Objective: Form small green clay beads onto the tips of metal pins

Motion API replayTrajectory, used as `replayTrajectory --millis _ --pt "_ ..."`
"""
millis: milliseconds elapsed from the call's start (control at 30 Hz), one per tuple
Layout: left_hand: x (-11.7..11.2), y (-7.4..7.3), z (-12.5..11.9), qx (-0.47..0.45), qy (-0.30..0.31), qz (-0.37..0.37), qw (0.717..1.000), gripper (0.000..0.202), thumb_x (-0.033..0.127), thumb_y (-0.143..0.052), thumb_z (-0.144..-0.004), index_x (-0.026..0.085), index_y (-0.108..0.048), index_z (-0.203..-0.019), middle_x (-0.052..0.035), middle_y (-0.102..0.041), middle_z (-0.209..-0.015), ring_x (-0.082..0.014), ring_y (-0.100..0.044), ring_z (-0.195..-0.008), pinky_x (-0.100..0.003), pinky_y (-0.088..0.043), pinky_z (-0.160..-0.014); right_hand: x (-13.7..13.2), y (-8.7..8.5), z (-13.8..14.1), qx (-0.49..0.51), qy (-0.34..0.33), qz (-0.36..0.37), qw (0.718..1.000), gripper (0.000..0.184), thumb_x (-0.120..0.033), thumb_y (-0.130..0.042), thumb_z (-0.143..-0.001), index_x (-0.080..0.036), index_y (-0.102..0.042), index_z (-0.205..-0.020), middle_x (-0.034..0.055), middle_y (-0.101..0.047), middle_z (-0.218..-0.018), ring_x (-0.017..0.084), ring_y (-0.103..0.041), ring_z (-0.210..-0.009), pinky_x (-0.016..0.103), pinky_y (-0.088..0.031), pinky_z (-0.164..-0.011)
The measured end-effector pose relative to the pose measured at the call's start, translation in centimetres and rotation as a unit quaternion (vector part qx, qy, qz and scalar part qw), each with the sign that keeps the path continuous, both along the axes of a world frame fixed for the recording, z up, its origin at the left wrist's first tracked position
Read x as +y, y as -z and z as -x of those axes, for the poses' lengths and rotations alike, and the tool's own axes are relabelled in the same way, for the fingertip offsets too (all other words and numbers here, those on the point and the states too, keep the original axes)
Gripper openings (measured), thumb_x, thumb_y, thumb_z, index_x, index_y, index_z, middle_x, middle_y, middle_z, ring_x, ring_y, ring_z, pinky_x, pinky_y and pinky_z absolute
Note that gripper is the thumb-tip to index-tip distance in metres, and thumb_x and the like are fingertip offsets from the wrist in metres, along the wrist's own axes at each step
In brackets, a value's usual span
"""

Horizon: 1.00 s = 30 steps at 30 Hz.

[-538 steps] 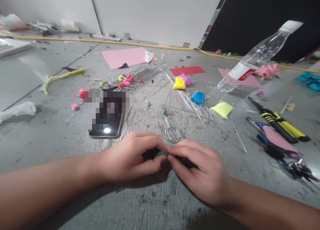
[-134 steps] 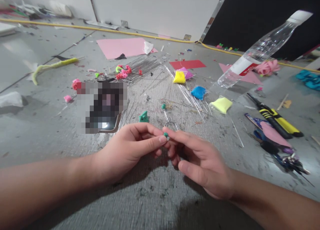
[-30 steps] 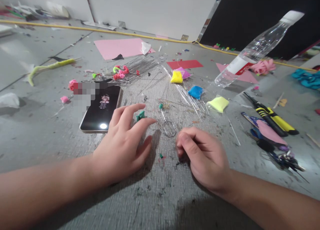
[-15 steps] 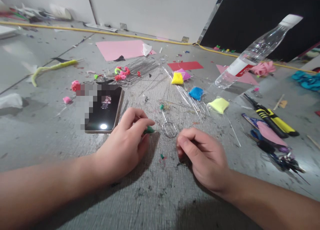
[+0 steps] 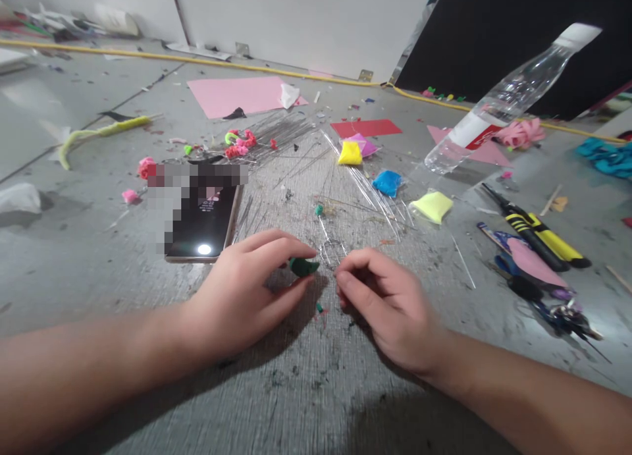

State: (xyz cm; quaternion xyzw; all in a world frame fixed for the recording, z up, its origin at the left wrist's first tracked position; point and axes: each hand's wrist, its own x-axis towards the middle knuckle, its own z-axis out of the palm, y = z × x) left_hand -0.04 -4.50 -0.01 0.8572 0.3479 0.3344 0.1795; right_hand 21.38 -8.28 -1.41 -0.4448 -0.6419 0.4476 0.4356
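Observation:
My left hand (image 5: 249,287) holds a lump of dark green modelling clay (image 5: 303,267) between thumb and fingers, its pointed end sticking out to the right. My right hand (image 5: 388,303) is closed in a pinch close by; whatever its fingertips hold, if anything, is hidden. Just beyond and between both hands lies a twisted wire piece (image 5: 326,234) with a round loop at the near end and a small green clay ball (image 5: 318,210) on the far end. A tiny green clay bit (image 5: 319,307) lies on the grey table (image 5: 296,389) below the hands.
A phone (image 5: 205,221) lies left of my left hand. Thin wires (image 5: 365,185) and clay packets, yellow (image 5: 350,153), blue (image 5: 387,183) and pale yellow (image 5: 432,207), lie beyond. At right are yellow-black pliers (image 5: 538,234) and a tilted plastic bottle (image 5: 513,99).
My left fingers have opened wider around the green clay, showing more of it, and shifted slightly right. My right hand has moved a little left, narrowing the gap between the hands.

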Motion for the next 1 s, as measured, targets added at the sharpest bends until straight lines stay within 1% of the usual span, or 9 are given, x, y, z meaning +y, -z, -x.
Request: replayTrajectory --millis 67,133,300,467,667,833,867,933,1000 --pt "-0.22 -0.22 -0.04 -0.020 0.009 0.005 1.000 0.014 0.019 -0.068 -0.092 0.019 -0.067 -0.107 -0.0043 -0.076 -0.098 -0.0157 -0.072 -0.084 -0.028 -0.060 -0.077 0.03 0.02 0.10 0.000 -0.015 -0.004 1.000 0.006 -0.026 -0.060 -0.098 -0.021 -0.062 -0.095 -0.0022 -0.063 -0.072 0.012 -0.057 -0.062 0.025 -0.045 -0.054" --pt "-0.34 -0.34 -0.05 -0.031 0.018 0.010 0.999 0.015 0.017 -0.068 -0.091 0.019 -0.067 -0.106 -0.0042 -0.077 -0.100 -0.0155 -0.073 -0.087 -0.027 -0.060 -0.080 0.01 0.10 0.15 0.001 -0.019 -0.014 1.000 0.005 -0.025 -0.060 -0.098 -0.021 -0.063 -0.099 -0.0013 -0.065 -0.076 0.012 -0.060 -0.064 0.026 -0.046 -0.056" --pt "-0.34 -0.51 -0.14 -0.051 0.048 0.008 0.998 0.014 0.014 -0.067 -0.091 0.020 -0.068 -0.104 -0.0046 -0.077 -0.102 -0.0162 -0.074 -0.093 -0.028 -0.061 -0.084 -0.10 0.19 0.11 -0.015 -0.001 -0.030 0.999 0.006 -0.025 -0.060 -0.097 -0.021 -0.064 -0.100 0.0002 -0.067 -0.079 0.014 -0.062 -0.067 0.028 -0.050 -0.058" --pt "-0.32 -0.48 -0.18 -0.052 0.065 0.006 0.996 0.016 0.014 -0.068 -0.091 0.021 -0.068 -0.106 -0.0050 -0.077 -0.103 -0.0175 -0.075 -0.094 -0.029 -0.062 -0.085 -0.05 0.29 0.12 -0.047 -0.014 -0.072 0.996 0.005 -0.025 -0.062 -0.097 -0.022 -0.065 -0.100 0.0018 -0.067 -0.084 0.016 -0.063 -0.073 0.031 -0.052 -0.063" --pt "-0.49 -0.40 -0.14 -0.059 0.065 0.017 0.996 0.020 0.013 -0.069 -0.090 0.020 -0.067 -0.108 -0.0051 -0.077 -0.104 -0.0164 -0.074 -0.093 -0.028 -0.062 -0.084 0.07 0.35 0.14 -0.052 -0.012 -0.084 0.995 0.003 -0.023 -0.061 -0.097 -0.022 -0.064 -0.095 0.0005 -0.066 -0.079 0.015 -0.062 -0.069 0.030 -0.050 -0.060" --pt "-0.48 -0.41 -0.09 -0.054 0.068 0.024 0.996 0.025 0.016 -0.071 -0.090 0.021 -0.069 -0.115 -0.0073 -0.077 -0.118 -0.0197 -0.074 -0.106 -0.033 -0.063 -0.094 0.09 0.07 0.13 -0.047 -0.014 -0.068 0.996 0.003 -0.022 -0.060 -0.096 -0.022 -0.062 -0.094 -0.0011 -0.067 -0.073 0.014 -0.063 -0.064 0.028 -0.052 -0.058" --pt "-0.45 -0.38 -0.06 -0.055 0.067 0.026 0.996 0.026 0.016 -0.071 -0.091 0.020 -0.070 -0.116 -0.0083 -0.076 -0.121 -0.0201 -0.074 -0.107 -0.032 -0.064 -0.093 0.10 0.03 0.13 -0.047 -0.018 -0.067 0.996 0.003 -0.022 -0.060 -0.096 -0.022 -0.063 -0.094 -0.0009 -0.068 -0.074 0.014 -0.063 -0.064 0.028 -0.052 -0.058" --pt "-0.39 -0.28 0.02 -0.067 0.062 0.038 0.995 0.025 0.014 -0.070 -0.091 0.020 -0.071 -0.115 -0.0099 -0.074 -0.123 -0.0202 -0.074 -0.107 -0.029 -0.066 -0.085 0.10 -0.03 0.14 -0.046 -0.026 -0.070 0.996 0.004 -0.021 -0.060 -0.096 -0.022 -0.063 -0.094 -0.0009 -0.068 -0.074 0.013 -0.063 -0.063 0.027 -0.051 -0.057" --pt "-0.39 -0.16 0.07 -0.079 0.059 0.062 0.993 0.024 0.014 -0.071 -0.090 0.019 -0.073 -0.114 -0.0099 -0.074 -0.120 -0.0195 -0.075 -0.103 -0.025 -0.066 -0.079 0.12 -0.03 0.14 -0.043 -0.033 -0.073 0.996 0.005 -0.021 -0.060 -0.096 -0.022 -0.063 -0.093 -0.0015 -0.067 -0.073 0.013 -0.061 -0.062 0.026 -0.050 -0.056"
